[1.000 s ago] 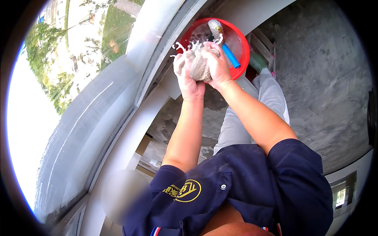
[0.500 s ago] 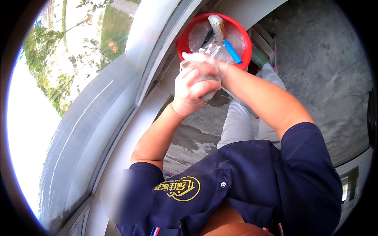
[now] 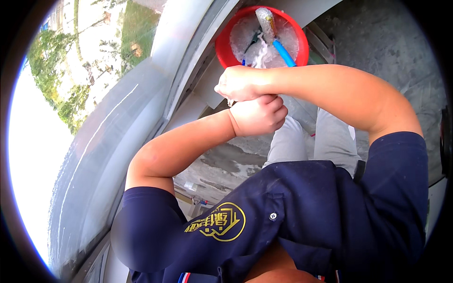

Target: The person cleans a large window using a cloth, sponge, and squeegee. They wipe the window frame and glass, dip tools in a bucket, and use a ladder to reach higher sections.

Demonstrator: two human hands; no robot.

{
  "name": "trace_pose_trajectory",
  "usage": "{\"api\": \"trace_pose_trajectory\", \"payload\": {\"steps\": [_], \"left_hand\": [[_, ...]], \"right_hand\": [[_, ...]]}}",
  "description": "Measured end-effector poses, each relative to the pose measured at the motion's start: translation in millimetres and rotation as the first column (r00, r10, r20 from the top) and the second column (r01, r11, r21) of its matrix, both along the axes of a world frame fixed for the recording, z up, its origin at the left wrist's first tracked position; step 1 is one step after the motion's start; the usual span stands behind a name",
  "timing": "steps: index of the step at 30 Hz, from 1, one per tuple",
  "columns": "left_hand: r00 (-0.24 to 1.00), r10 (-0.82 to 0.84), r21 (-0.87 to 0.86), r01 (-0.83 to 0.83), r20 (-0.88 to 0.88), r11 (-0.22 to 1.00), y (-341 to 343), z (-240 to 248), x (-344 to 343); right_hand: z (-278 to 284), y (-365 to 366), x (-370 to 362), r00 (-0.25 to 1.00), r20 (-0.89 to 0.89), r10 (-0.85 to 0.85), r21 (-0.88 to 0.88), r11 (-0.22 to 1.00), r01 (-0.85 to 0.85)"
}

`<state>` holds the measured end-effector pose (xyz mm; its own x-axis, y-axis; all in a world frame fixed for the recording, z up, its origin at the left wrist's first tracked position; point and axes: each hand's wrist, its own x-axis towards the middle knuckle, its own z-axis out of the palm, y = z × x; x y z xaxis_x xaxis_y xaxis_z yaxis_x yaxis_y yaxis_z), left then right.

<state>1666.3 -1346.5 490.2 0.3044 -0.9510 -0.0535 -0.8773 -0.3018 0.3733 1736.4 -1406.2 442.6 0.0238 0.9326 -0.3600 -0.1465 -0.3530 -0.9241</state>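
Note:
My right hand and my left hand are closed on a wet, greyish cloth, wringing it with the wrists crossed. Most of the cloth is hidden by my fingers; a small end pokes out beneath the right fist. Whitish water streams down beyond my hands into a red bucket of foamy water. A window-washing tool with a fluffy, soaked sleeve and a blue handle leans in the bucket, beside a dark tool partly under the suds.
Along my left runs a large window with a wet streak on its glass, set in a pale frame. Trees and ground show outside. A metal ladder-like frame stands right of the bucket. Below lies a grey, stained concrete floor.
My hands have twisted round the cloth: the left has swung right, below the right wrist, and both elbows have spread outward. The cloth is now mostly covered, and more water is pouring out.

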Motion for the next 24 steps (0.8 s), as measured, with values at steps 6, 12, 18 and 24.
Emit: {"api": "trace_pose_trajectory", "payload": {"steps": [6,12,18,24], "left_hand": [[0.985,-0.17,0.369,0.15,0.024,0.917,-15,-20,-14],[0.927,0.029,0.508,0.179,-0.374,0.842,-23,-60,-57],[0.971,-0.111,0.246,0.163,-0.213,0.955,-16,-46,-44],[0.718,0.596,-0.108,-0.666,-0.36,0.738,21,-23,9]], "right_hand": [[-4,-1,-11,1.0,-0.003,-0.028,-0.056,0.998,0.028],[-14,1,-45,0.991,-0.017,-0.133,-0.031,0.991,0.132],[-46,-8,-50,0.919,-0.318,-0.232,-0.389,0.916,0.097],[-107,-24,-59,0.566,-0.041,-0.823,-0.353,0.542,0.763]]}}
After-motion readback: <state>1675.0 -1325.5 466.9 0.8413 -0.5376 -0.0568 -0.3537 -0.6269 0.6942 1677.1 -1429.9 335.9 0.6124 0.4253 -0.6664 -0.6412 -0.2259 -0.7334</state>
